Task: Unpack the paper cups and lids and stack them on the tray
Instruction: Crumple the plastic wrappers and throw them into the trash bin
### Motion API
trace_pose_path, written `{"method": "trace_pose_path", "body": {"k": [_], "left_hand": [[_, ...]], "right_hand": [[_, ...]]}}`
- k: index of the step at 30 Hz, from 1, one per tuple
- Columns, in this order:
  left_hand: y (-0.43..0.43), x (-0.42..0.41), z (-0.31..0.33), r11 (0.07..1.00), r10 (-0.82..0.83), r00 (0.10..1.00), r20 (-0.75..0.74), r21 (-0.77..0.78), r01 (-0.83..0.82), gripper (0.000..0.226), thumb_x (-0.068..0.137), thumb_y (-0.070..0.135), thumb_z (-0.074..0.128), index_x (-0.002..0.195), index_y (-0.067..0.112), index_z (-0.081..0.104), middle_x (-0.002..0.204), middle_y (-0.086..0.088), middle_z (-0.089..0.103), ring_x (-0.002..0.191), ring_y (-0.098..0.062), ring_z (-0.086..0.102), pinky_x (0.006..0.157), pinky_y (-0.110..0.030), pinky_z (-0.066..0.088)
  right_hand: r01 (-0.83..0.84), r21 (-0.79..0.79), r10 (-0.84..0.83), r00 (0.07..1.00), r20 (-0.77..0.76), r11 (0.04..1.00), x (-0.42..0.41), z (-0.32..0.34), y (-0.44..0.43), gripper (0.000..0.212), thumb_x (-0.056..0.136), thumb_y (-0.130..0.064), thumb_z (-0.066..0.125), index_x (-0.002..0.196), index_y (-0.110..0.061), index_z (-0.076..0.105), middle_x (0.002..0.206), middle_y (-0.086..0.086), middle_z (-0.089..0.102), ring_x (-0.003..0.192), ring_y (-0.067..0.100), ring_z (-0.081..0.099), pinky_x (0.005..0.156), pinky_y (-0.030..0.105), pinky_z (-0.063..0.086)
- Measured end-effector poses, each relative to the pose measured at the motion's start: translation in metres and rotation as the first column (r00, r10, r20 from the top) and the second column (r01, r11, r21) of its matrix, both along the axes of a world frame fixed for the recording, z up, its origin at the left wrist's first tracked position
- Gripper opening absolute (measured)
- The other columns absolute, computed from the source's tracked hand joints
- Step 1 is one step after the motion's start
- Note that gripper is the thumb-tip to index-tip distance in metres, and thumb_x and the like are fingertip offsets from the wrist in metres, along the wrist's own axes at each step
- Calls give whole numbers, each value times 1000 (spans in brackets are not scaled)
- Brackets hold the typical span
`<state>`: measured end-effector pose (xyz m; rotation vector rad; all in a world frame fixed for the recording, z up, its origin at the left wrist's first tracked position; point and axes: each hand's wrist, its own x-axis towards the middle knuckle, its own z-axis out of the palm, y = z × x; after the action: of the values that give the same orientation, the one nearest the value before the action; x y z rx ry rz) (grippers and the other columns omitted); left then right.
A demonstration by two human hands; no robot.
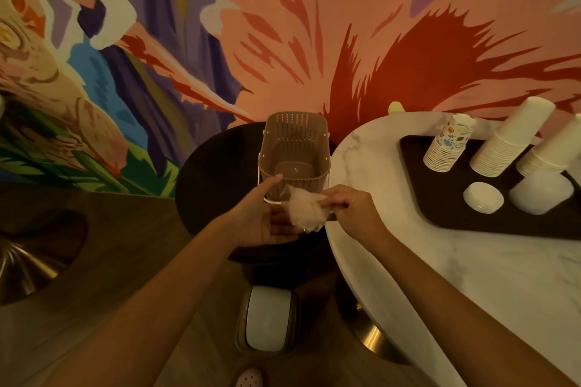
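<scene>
A painted floral wall (283, 25) backs a dark round surface (213, 166) carrying a perforated plastic basket (295, 135), with bare room around it. In front of the basket's near rim, the left hand (261, 217) lies flat-fingered under a crumpled plastic wrap (303, 212), which the right hand (353, 214) pinches. Past the curved edge of the marble surface (471, 276), a dark tray (456, 223) holds printed cups (446, 148), plain cups (509, 138) and white lids (483, 197), stacked.
</scene>
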<state>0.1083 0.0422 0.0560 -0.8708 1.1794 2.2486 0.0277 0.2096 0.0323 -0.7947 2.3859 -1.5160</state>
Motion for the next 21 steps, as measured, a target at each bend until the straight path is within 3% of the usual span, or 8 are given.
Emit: {"method": "trace_pose_path", "body": {"k": [2, 4, 7, 9, 11, 13, 15, 21], "left_hand": [[0, -1, 0, 994, -60, 998, -26, -88, 58, 64, 73, 50, 61, 121, 8, 51, 116, -17, 59, 102, -28, 60, 86, -36, 51], [1, -2, -3, 978, -64, 996, -68, -202, 50, 53, 79, 27, 64, 125, 8, 47, 112, -15, 60, 99, -26, 62, 77, -32, 56], [2, -4, -7, 978, -5, 992, -129, -205, -22, 40, 84, 9, 60, 123, 6, 51, 107, -11, 64, 91, -20, 65, 62, -25, 58], [2, -5, -10, 979, 75, 982, -173, -172, -105, 36, 85, 5, 58, 120, 8, 53, 105, -9, 65, 89, -19, 66, 60, -24, 57], [4, -5, -13, 968, 146, 967, -207, -171, -182, 28, 85, 2, 58, 110, 13, 54, 104, -7, 64, 87, -19, 65, 57, -25, 57], [9, -3, -15, 958, 186, 955, -230, -174, -228, 22, 85, 0, 56, 101, 15, 53, 104, -8, 61, 87, -20, 64, 55, -26, 57], [11, 1, -19, 954, 215, 949, -229, -159, -255, 18, 86, 0, 54, 98, 14, 52, 105, -9, 59, 87, -21, 64, 53, -24, 57], [7, 26, -37, 923, 297, 931, -213, -188, -337, 11, 86, 0, 54, 88, 10, 51, 101, -9, 60, 85, -22, 64, 53, -25, 58]], "right_hand": [[-44, 40, 47, 997, -66, 998, 0, -2, 1, 29, 78, 24, 45, 85, 12, 70, 101, 25, 64, 92, 35, 61, 85, 43, 53], [-62, 26, 63, 997, -38, 998, 0, -3, 2, 31, 80, 21, 46, 89, 4, 71, 101, 21, 65, 92, 30, 61, 84, 40, 54], [19, -146, 21, 963, 269, 989, 1, 6, 3, 28, 86, 11, 49, 98, -5, 69, 103, 18, 63, 89, 24, 62, 75, 30, 58], [108, -301, 77, 835, 544, 948, 3, 13, 4, 22, 89, 1, 50, 101, -8, 65, 100, 13, 64, 84, 20, 63, 70, 25, 57], [167, -363, 137, 722, 678, 917, 6, 13, 4, 20, 90, -9, 52, 108, -13, 60, 99, 8, 64, 85, 19, 63, 71, 27, 56], [144, -337, 137, 715, 685, 930, 10, 8, 2, 28, 88, -12, 57, 116, -12, 55, 105, 8, 62, 91, 19, 63, 72, 26, 57], [111, -256, 77, 776, 626, 960, 15, 3, -2, 32, 85, -8, 61, 115, -15, 54, 109, 9, 61, 97, 22, 63, 73, 24, 57], [111, -193, -6, 878, 478, 975, 36, -16, -16, 32, 80, 7, 61, 107, -10, 60, 102, 9, 64, 90, 19, 63, 69, 14, 54]]}}
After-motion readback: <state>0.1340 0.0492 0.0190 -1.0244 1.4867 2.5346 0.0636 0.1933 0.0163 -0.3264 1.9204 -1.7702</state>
